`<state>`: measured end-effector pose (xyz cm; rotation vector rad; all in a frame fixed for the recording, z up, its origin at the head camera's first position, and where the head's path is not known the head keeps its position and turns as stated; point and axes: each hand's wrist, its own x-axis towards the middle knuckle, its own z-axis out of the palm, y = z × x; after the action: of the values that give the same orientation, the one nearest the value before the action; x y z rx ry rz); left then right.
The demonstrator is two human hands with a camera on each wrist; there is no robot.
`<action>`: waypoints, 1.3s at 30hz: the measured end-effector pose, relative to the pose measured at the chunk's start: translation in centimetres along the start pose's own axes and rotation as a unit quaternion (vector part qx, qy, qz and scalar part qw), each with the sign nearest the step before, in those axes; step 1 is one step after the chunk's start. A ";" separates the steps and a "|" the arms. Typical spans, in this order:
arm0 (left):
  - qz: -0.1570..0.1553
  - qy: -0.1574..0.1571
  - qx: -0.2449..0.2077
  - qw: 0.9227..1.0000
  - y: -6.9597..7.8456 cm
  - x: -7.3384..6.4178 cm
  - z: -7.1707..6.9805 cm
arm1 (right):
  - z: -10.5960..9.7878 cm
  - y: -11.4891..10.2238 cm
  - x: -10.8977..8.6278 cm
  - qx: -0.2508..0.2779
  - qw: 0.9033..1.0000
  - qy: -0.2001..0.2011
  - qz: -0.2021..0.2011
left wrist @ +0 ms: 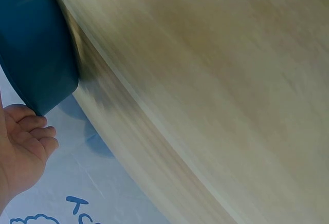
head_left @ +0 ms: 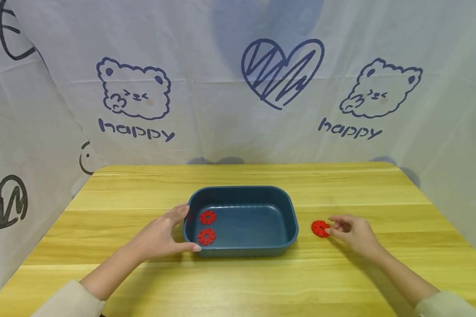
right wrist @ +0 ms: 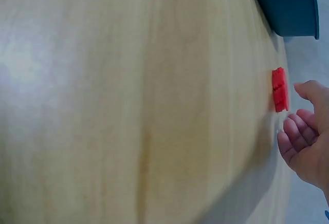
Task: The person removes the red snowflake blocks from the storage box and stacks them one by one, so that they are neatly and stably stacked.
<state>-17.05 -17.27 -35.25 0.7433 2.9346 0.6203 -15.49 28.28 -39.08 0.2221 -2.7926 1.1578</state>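
A dark blue rectangular basin [head_left: 239, 253] sits on the wooden table. Two red notched plastic discs, a rear one [head_left: 202, 218] and a front one [head_left: 202, 237], lie flat inside at its left end. My left hand [head_left: 160, 235] grips the basin's left end, thumb at the front rim and fingers at the left side. To the right of the basin lies a small stack of red notched discs [right wrist: 279, 90]. My right hand [head_left: 357, 233] is just beside this stack, thumb and index finger apart, the other fingers bent. Nothing shows in its grasp.
The light wooden tabletop [head_left: 238, 286] extends around the basin. Behind it hangs a white cloth [head_left: 206, 44] with bear, heart and "happy" drawings. More cloth [head_left: 20, 145] drapes at the left side.
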 end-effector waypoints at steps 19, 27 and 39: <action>-0.002 -0.001 0.002 1.000 0.1 0.0 0.0 | 0.3 0.5 -0.2 0.002 0.999 -0.025 0.029; -0.004 -0.001 0.000 1.000 0.1 0.0 0.1 | 0.5 0.6 -0.3 0.000 0.999 -0.021 0.029; -0.006 -0.003 -0.002 1.000 0.1 -0.1 0.1 | 0.7 0.6 -0.3 -0.001 1.000 -0.014 0.015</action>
<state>-16.93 -17.22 -35.31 0.7259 2.9294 0.6205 -15.28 28.26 -40.00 0.1977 -2.8312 1.1684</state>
